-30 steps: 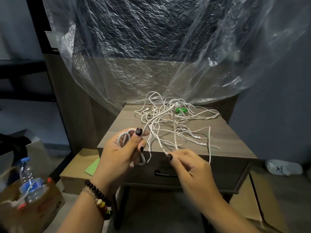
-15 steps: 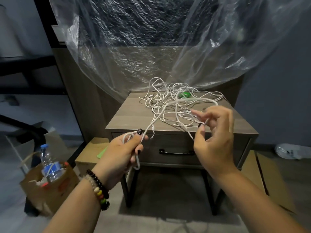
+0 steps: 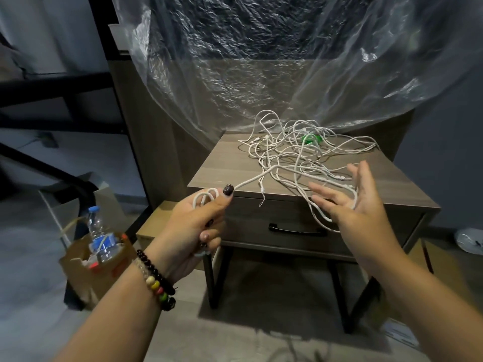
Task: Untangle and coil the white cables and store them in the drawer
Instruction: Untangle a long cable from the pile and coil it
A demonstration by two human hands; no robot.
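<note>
A tangle of white cables [image 3: 295, 150] lies on top of a wooden nightstand [image 3: 222, 168], with a small green piece [image 3: 309, 139] among them. My left hand [image 3: 194, 226] grips a few coiled loops of one white cable [image 3: 206, 198], thumb pressed on it; that cable runs taut up to the tangle. My right hand [image 3: 358, 202] is held out with fingers straight, and a loop of cable [image 3: 321, 218] hangs over its palm and down past the table's front edge. The drawer [image 3: 366, 236] below has a black handle [image 3: 298, 228] and is closed.
Clear plastic sheeting [image 3: 261, 61] hangs behind the nightstand. A cardboard box [image 3: 96, 267] with a water bottle [image 3: 100, 239] stands on the floor at left. Flat cardboard [image 3: 154, 226] lies beside the nightstand, and a white bag [image 3: 470, 240] at far right.
My right hand has let go of its pinch on a cable and opened flat, moving right and lower with a loop draped over it. My left hand keeps its coil. The view pulled back.
</note>
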